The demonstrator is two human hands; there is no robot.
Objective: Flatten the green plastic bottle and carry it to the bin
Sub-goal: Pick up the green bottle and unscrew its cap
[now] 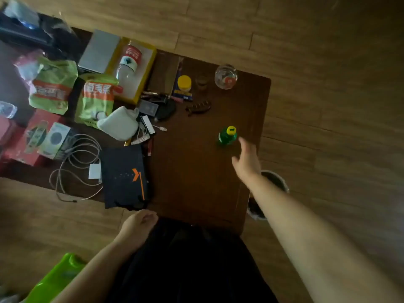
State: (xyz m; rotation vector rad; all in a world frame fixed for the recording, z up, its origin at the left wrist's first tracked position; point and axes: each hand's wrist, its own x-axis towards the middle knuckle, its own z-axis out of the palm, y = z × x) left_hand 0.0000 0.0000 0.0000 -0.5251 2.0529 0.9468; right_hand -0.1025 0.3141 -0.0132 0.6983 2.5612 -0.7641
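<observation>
A green plastic bottle (pixel 226 137) with a yellow cap stands upright near the right side of the dark wooden table (pixel 196 171). My right hand (pixel 246 161) is stretched out just below and right of it, fingers apart, a short gap from the bottle and holding nothing. My left hand (pixel 138 224) hangs near the table's front edge with fingers loosely curled and nothing in them. The bin (pixel 276 182) sits on the floor by the table's right front corner, mostly hidden behind my right forearm.
The table's left half is crowded: green snack bags (pixel 53 84), a clear bottle on a yellow box (pixel 129 62), white cables (pixel 76 169), a dark pouch (pixel 125 178), a hair claw (pixel 199 107), a yellow-lidded jar (pixel 184 84), a glass (pixel 225 76). A green plastic object (pixel 59 278) lies at the lower left.
</observation>
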